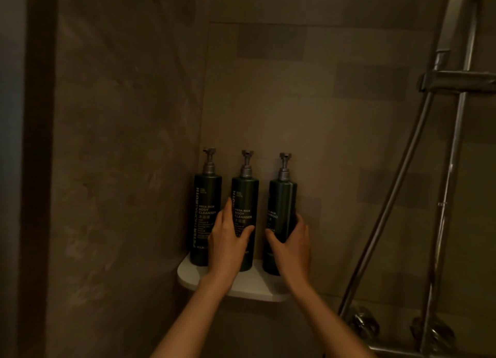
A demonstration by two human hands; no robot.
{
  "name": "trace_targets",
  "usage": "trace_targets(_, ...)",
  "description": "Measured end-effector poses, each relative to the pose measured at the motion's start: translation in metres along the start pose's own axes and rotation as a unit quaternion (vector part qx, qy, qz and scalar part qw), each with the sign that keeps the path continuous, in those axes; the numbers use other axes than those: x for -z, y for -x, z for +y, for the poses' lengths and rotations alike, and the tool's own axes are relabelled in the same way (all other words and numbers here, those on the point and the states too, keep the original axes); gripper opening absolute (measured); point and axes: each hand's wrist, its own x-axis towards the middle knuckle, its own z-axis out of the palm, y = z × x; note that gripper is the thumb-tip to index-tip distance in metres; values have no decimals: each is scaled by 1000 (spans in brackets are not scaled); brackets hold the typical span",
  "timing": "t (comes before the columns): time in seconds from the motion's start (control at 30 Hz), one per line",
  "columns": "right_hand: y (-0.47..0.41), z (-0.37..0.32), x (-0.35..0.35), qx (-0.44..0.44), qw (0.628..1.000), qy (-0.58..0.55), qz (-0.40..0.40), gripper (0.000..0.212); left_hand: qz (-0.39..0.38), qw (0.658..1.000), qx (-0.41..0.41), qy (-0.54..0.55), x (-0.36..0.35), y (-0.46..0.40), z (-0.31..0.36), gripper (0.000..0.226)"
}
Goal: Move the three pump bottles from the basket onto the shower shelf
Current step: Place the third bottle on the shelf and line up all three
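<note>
Three dark green pump bottles stand upright in a row on the white corner shower shelf [249, 288]. The left bottle [205, 210] stands free against the wall corner. My left hand [228, 239] wraps the lower part of the middle bottle [245, 196]. My right hand [294, 243] grips the lower part of the right bottle [283, 202]. All three silver pump heads point up near the tiled wall. The basket is not in view.
Tiled walls meet in a corner behind the shelf. A chrome shower rail [453, 169] and hose [397, 196] run down the right side, with a horizontal bracket [456, 82] and taps [362, 322] low right. A dark frame edge [40, 143] stands at the left.
</note>
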Motion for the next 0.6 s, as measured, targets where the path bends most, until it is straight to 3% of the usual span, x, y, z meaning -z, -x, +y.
trace_targets(0.6,-2,3,6,6,1000,10,10,77,-13,1000,1,3,-4,1,5,78)
